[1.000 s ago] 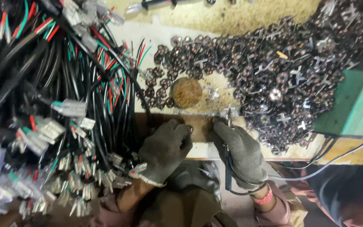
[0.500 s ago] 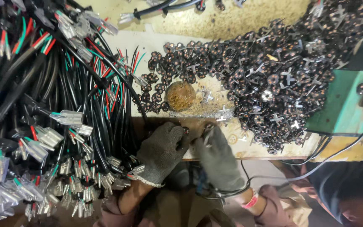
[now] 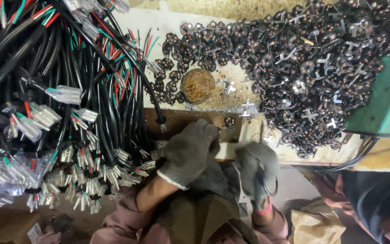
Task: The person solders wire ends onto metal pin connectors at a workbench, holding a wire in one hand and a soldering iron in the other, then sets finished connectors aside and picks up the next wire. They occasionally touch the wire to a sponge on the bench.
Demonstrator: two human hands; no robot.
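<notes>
My left hand [image 3: 188,151], in a grey glove, rests curled on the front edge of a brown wooden board [image 3: 181,118]. I cannot see whether anything is inside the fist. A black cable end [image 3: 161,121] with bare wire tips lies just to its left. My right hand [image 3: 258,166], also gloved and blurred, hangs below the bench edge. It is closed around a thin black cable [image 3: 269,189] that loops under it. A small black round part [image 3: 229,121] lies on the board between the hands.
A big bundle of black cables [image 3: 91,90] with clear plastic connectors [image 3: 64,95] fills the left. A heap of black round parts with metal prongs [image 3: 303,68] covers the right, near a rusty disc [image 3: 197,85]. A green box [image 3: 389,99] and another person [image 3: 375,203] are at the right.
My right hand has dropped from the bench edge down toward my body and is now blurred. My left hand has stayed at the board's edge.
</notes>
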